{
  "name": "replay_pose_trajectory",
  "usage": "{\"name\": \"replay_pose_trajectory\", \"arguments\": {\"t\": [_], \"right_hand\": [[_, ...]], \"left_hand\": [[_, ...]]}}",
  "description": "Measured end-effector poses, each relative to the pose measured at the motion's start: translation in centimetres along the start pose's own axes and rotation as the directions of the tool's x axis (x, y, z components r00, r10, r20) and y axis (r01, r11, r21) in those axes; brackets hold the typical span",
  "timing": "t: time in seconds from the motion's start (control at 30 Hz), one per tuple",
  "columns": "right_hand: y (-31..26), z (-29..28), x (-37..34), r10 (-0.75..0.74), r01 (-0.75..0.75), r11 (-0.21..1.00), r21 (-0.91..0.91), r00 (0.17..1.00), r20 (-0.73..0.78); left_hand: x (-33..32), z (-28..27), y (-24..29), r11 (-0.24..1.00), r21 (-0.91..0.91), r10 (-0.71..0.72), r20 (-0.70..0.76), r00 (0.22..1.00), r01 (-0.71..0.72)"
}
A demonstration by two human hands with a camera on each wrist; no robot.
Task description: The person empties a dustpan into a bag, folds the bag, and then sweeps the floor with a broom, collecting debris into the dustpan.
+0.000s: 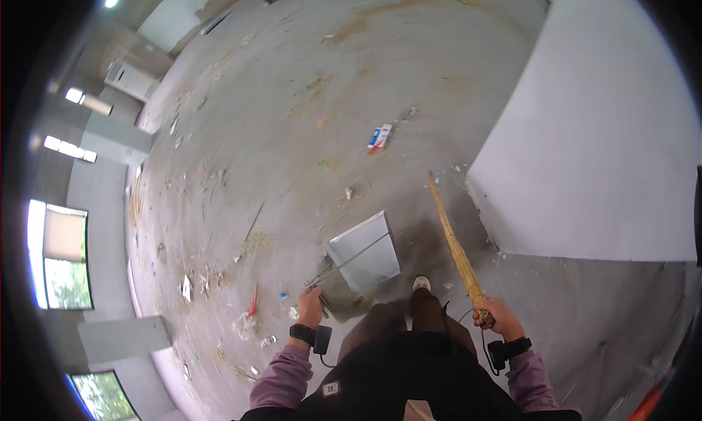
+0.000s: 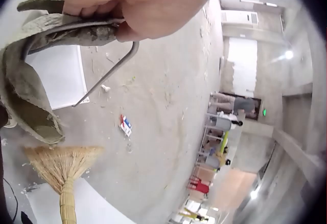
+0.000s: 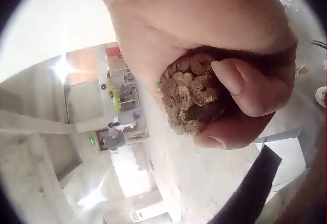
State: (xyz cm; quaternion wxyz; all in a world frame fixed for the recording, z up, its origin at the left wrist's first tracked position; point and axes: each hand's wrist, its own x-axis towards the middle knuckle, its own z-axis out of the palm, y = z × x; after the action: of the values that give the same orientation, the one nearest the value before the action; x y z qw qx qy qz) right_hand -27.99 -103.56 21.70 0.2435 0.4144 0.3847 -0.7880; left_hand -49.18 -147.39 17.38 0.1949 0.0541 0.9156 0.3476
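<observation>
My left hand [image 1: 310, 308] grips the bent wire handle [image 2: 110, 75] of a white, square-faced dustpan [image 1: 369, 258], which hangs low over the floor left of my feet. A crumpled grey-green piece of stiff cloth [image 2: 30, 88] hangs around the wire just below my fingers. My right hand [image 1: 497, 317] has its fingers curled round the handle end of a straw broom [image 1: 455, 249], whose cut stalks [image 3: 189, 93] show in the right wrist view. The broom points forward, its bristles [image 2: 62, 162] fanned out in the left wrist view.
A large white panel [image 1: 592, 143] stands at the right. Ahead on the grey floor lies a blue-and-white box [image 1: 379, 138]. Litter and a red item [image 1: 254, 302] are scattered to the left. Far off, people [image 2: 237, 105] are near a row of tables and chairs.
</observation>
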Motion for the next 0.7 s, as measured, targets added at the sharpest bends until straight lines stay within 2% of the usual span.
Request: {"name": "replay_pose_trajectory", "arguments": {"t": [0.03,0.07,0.13,0.2,0.33,0.4,0.53,0.6,0.67,0.7], "right_hand": [[0.2,-0.6,-0.7,-0.016,0.016,1.000,0.012,1.000,-0.004],[0.8,-1.3,-1.1,-0.071,0.071,0.997,-0.006,0.997,-0.004],[2.1,-2.7,-1.8,-0.180,0.179,0.983,-0.044,0.984,-0.015],[2.3,-2.7,-2.8,-0.062,0.061,0.998,-0.009,0.995,-0.083],[4.7,-3.4,-3.3,0.118,-0.116,0.993,0.022,0.980,-0.162],[6.0,-3.3,-4.0,0.141,-0.151,0.988,-0.028,0.963,-0.230],[7.6,-2.5,-6.1,0.189,-0.244,0.959,-0.144,0.929,-0.318],[8.2,-1.9,-7.1,0.196,-0.218,0.976,-0.015,0.901,-0.386],[9.6,-1.4,-7.2,0.210,-0.175,0.977,0.120,0.882,-0.422],[10.6,-1.2,-7.0,0.223,-0.125,0.959,0.253,0.885,-0.408]], "left_hand": [[1.2,0.7,1.6,0.899,-0.400,-0.198,-0.010,0.980,0.178],[1.8,0.5,4.3,0.887,-0.415,-0.209,0.027,0.977,0.201],[3.6,1.7,6.3,0.846,-0.461,-0.252,0.095,0.963,0.267],[5.9,3.4,5.9,0.778,-0.519,-0.322,0.154,0.934,0.353],[9.0,5.7,6.7,0.881,-0.382,-0.203,0.226,0.953,0.278],[9.6,6.1,9.8,0.933,-0.284,-0.146,0.261,0.954,0.220],[13.3,9.3,10.5,0.986,-0.134,-0.049,0.342,0.938,0.100],[14.9,10.1,11.4,0.997,-0.054,-0.024,0.421,0.907,0.051],[16.0,11.5,11.9,0.996,-0.087,0.054,0.468,0.882,-0.015],[16.7,12.1,12.3,0.994,-0.101,0.093,0.489,0.867,-0.050]]}}
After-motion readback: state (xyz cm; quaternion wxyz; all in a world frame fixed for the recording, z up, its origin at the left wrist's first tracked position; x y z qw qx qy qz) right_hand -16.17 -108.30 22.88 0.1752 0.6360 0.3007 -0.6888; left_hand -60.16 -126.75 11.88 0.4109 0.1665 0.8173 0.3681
